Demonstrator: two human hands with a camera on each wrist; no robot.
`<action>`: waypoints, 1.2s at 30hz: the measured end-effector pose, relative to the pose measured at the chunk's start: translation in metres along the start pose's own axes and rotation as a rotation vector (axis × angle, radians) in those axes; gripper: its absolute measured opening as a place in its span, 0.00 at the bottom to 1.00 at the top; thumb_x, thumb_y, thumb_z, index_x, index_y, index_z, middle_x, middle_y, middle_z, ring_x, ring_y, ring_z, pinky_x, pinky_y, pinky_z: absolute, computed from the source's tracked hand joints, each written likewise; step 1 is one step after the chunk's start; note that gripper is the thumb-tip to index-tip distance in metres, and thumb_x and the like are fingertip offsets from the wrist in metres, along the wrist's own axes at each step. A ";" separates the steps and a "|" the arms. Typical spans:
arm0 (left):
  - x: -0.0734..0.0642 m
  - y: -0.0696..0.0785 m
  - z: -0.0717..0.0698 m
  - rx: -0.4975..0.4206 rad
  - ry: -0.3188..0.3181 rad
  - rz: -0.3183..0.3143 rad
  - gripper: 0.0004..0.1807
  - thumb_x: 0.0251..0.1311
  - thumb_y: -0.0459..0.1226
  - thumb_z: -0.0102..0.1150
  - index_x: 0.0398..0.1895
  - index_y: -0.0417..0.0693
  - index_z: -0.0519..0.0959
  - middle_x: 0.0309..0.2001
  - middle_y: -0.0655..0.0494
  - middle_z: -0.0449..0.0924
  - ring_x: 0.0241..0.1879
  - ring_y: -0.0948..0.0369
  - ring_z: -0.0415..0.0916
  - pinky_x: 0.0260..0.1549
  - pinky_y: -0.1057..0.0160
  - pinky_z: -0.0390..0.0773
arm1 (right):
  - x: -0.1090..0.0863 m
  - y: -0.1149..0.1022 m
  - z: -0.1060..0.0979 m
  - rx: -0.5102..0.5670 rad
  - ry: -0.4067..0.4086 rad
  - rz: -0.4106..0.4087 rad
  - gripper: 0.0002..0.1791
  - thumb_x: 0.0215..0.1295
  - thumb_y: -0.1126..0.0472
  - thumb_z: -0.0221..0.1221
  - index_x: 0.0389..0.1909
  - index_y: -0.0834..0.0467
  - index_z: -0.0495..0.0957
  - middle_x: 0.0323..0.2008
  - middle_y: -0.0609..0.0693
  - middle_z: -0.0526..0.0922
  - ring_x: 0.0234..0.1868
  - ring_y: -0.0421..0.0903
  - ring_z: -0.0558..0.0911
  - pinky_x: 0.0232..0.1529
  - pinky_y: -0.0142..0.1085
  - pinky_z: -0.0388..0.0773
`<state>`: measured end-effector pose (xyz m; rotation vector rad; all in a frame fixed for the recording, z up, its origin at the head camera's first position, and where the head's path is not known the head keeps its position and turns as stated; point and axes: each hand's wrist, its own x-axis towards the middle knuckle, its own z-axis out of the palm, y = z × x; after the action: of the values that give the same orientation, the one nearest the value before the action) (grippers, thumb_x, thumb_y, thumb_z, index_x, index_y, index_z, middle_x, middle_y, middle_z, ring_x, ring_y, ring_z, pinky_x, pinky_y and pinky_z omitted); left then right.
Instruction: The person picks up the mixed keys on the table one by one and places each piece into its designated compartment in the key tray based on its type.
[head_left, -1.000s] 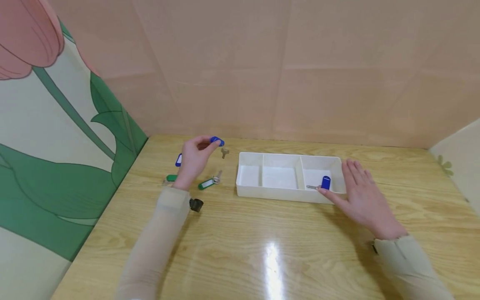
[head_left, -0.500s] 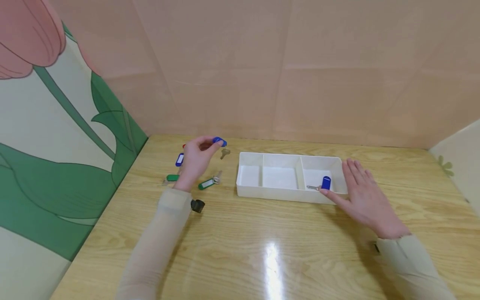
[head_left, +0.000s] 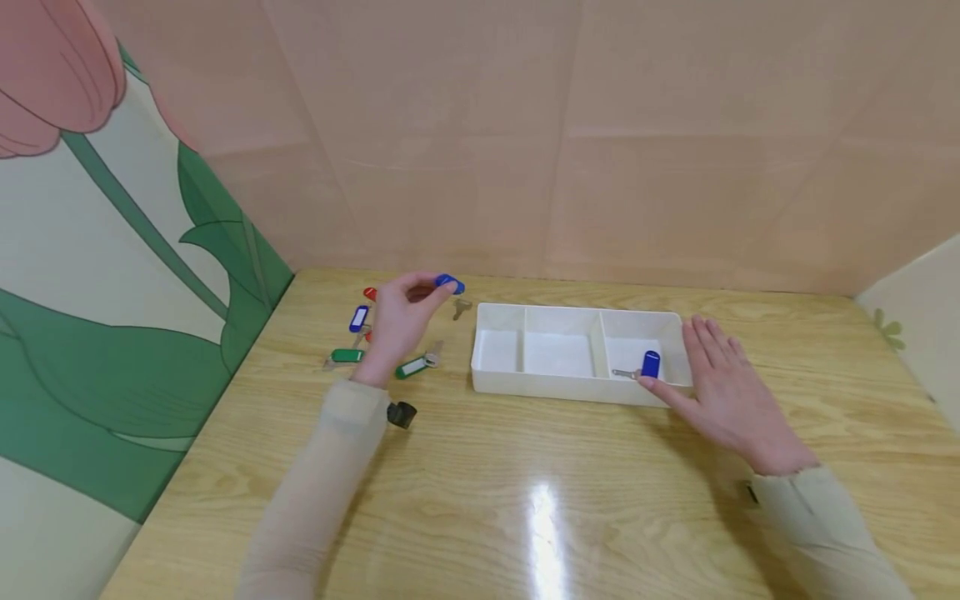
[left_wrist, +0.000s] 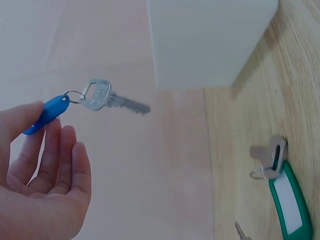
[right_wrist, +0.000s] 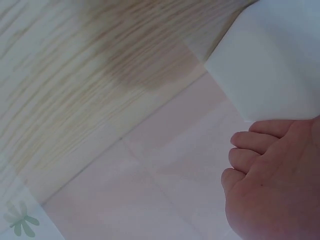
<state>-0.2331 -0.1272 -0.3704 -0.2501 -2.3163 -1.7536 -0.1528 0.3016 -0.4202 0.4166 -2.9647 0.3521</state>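
Observation:
A blue key tag (head_left: 451, 284) is pinched between the thumb and fingers of my left hand (head_left: 401, 325), above the table, left of the white tray. From its ring hangs a silver key (left_wrist: 102, 95), clear in the left wrist view. The white three-compartment tray (head_left: 536, 387) stands at the centre right. Another blue key tag (head_left: 651, 364), with its key, lies in the right compartment. My right hand (head_left: 731, 408) rests against the tray's right end, fingers straight, thumb over the front rim. In the right wrist view its fingers touch the tray's end wall (right_wrist: 270, 65).
On the table's left lie a green key tag (head_left: 412, 367) with a key, a second green key tag (head_left: 347, 355), a blue key tag (head_left: 359, 317) and a red key tag (head_left: 371, 293). My left forearm partly hides this group. A wall (head_left: 570, 167) borders the table's back edge.
My left hand has moved slightly right with the blue key tag and its key, uncovering the red tag behind it. The right hand and the tray have stayed in place.

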 end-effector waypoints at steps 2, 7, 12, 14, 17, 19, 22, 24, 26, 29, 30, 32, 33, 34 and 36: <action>-0.001 0.002 0.002 -0.009 -0.008 0.001 0.14 0.65 0.43 0.69 0.47 0.42 0.86 0.43 0.54 0.86 0.43 0.58 0.82 0.45 0.59 0.83 | 0.000 0.000 0.000 0.000 0.001 0.000 0.58 0.70 0.32 0.54 0.80 0.66 0.34 0.79 0.67 0.35 0.79 0.61 0.34 0.75 0.55 0.28; -0.004 0.009 0.008 -0.021 -0.019 -0.003 0.14 0.65 0.43 0.70 0.46 0.43 0.86 0.42 0.54 0.86 0.42 0.58 0.82 0.45 0.59 0.83 | -0.001 0.001 0.001 0.003 0.003 -0.002 0.59 0.70 0.33 0.55 0.80 0.65 0.33 0.79 0.67 0.35 0.79 0.59 0.33 0.75 0.54 0.28; -0.007 0.012 0.012 -0.032 -0.034 0.000 0.14 0.64 0.45 0.70 0.45 0.45 0.86 0.42 0.56 0.86 0.42 0.58 0.82 0.44 0.59 0.83 | -0.001 0.000 0.000 -0.001 -0.001 -0.003 0.59 0.71 0.33 0.54 0.80 0.65 0.34 0.79 0.67 0.35 0.79 0.58 0.32 0.75 0.54 0.28; -0.008 0.013 0.014 -0.051 -0.043 0.012 0.14 0.64 0.44 0.70 0.45 0.45 0.87 0.42 0.56 0.86 0.42 0.58 0.82 0.44 0.59 0.83 | -0.001 0.000 0.000 -0.002 -0.005 -0.001 0.58 0.71 0.32 0.54 0.79 0.66 0.34 0.79 0.66 0.34 0.79 0.57 0.31 0.75 0.54 0.28; -0.009 0.014 0.016 -0.078 -0.054 0.032 0.14 0.64 0.44 0.71 0.45 0.44 0.87 0.42 0.55 0.86 0.41 0.57 0.82 0.43 0.60 0.83 | -0.001 0.000 -0.001 -0.004 -0.009 0.001 0.58 0.71 0.32 0.54 0.79 0.66 0.34 0.79 0.66 0.34 0.79 0.57 0.31 0.75 0.54 0.28; -0.009 0.014 0.017 -0.097 -0.057 0.042 0.13 0.64 0.42 0.71 0.44 0.42 0.87 0.42 0.53 0.86 0.41 0.56 0.82 0.43 0.60 0.83 | -0.001 0.000 -0.001 -0.004 -0.009 0.002 0.58 0.71 0.32 0.54 0.79 0.66 0.33 0.79 0.66 0.34 0.79 0.57 0.31 0.75 0.54 0.28; -0.010 0.015 0.018 -0.121 -0.063 0.045 0.12 0.64 0.41 0.71 0.43 0.41 0.86 0.42 0.52 0.86 0.41 0.55 0.82 0.44 0.60 0.83 | -0.001 -0.001 0.000 0.000 -0.009 0.003 0.59 0.71 0.32 0.54 0.80 0.65 0.33 0.79 0.67 0.34 0.79 0.57 0.30 0.75 0.54 0.28; -0.011 0.015 0.020 -0.133 -0.068 0.040 0.12 0.64 0.40 0.71 0.43 0.40 0.86 0.42 0.52 0.86 0.42 0.55 0.82 0.44 0.60 0.83 | -0.001 -0.001 0.000 0.000 -0.009 0.004 0.59 0.71 0.32 0.54 0.80 0.65 0.33 0.79 0.67 0.34 0.79 0.57 0.30 0.75 0.54 0.28; -0.011 0.015 0.021 -0.138 -0.073 0.032 0.12 0.64 0.40 0.71 0.43 0.41 0.86 0.42 0.52 0.86 0.42 0.55 0.81 0.44 0.60 0.83 | -0.001 -0.001 0.000 0.001 -0.009 0.004 0.59 0.71 0.32 0.54 0.80 0.65 0.33 0.79 0.67 0.34 0.79 0.57 0.30 0.75 0.54 0.28; -0.012 0.015 0.023 -0.130 -0.074 0.025 0.12 0.64 0.42 0.71 0.43 0.42 0.87 0.42 0.53 0.86 0.41 0.56 0.81 0.43 0.60 0.83 | -0.001 -0.001 0.000 0.002 -0.009 0.005 0.58 0.71 0.32 0.54 0.80 0.65 0.33 0.79 0.66 0.34 0.79 0.57 0.30 0.75 0.54 0.28; -0.012 0.015 0.023 -0.124 -0.075 0.023 0.12 0.63 0.42 0.71 0.43 0.42 0.87 0.41 0.54 0.86 0.41 0.56 0.81 0.42 0.60 0.83 | -0.001 -0.001 0.000 0.004 -0.009 0.005 0.58 0.71 0.32 0.54 0.80 0.65 0.32 0.79 0.66 0.34 0.79 0.57 0.30 0.75 0.54 0.27; -0.013 0.016 0.025 -0.119 -0.076 0.028 0.12 0.63 0.42 0.71 0.42 0.43 0.87 0.41 0.55 0.86 0.40 0.56 0.81 0.42 0.59 0.83 | -0.002 -0.001 -0.001 0.007 -0.010 0.006 0.58 0.71 0.32 0.53 0.80 0.65 0.32 0.79 0.66 0.34 0.79 0.57 0.30 0.75 0.54 0.27; -0.013 0.016 0.025 -0.118 -0.078 0.029 0.12 0.63 0.42 0.71 0.42 0.44 0.87 0.41 0.55 0.86 0.40 0.56 0.82 0.42 0.59 0.83 | -0.002 -0.001 -0.001 0.008 -0.011 0.006 0.58 0.71 0.32 0.53 0.80 0.65 0.32 0.79 0.66 0.34 0.79 0.57 0.30 0.75 0.53 0.27; -0.014 0.016 0.026 -0.121 -0.080 0.033 0.12 0.63 0.42 0.72 0.42 0.44 0.87 0.41 0.55 0.86 0.40 0.56 0.82 0.42 0.59 0.83 | -0.002 -0.001 -0.001 0.008 -0.011 0.006 0.58 0.71 0.32 0.53 0.80 0.65 0.32 0.79 0.66 0.34 0.79 0.57 0.30 0.75 0.53 0.27; -0.015 0.016 0.027 -0.123 -0.084 0.034 0.11 0.63 0.42 0.72 0.42 0.45 0.87 0.40 0.55 0.86 0.40 0.56 0.82 0.42 0.58 0.83 | -0.002 -0.001 0.000 0.008 -0.010 0.005 0.58 0.71 0.32 0.53 0.80 0.65 0.32 0.79 0.66 0.33 0.79 0.57 0.30 0.75 0.53 0.27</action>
<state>-0.2166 -0.0965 -0.3671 -0.3891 -2.2485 -1.9058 -0.1506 0.3009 -0.4199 0.4127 -2.9756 0.3640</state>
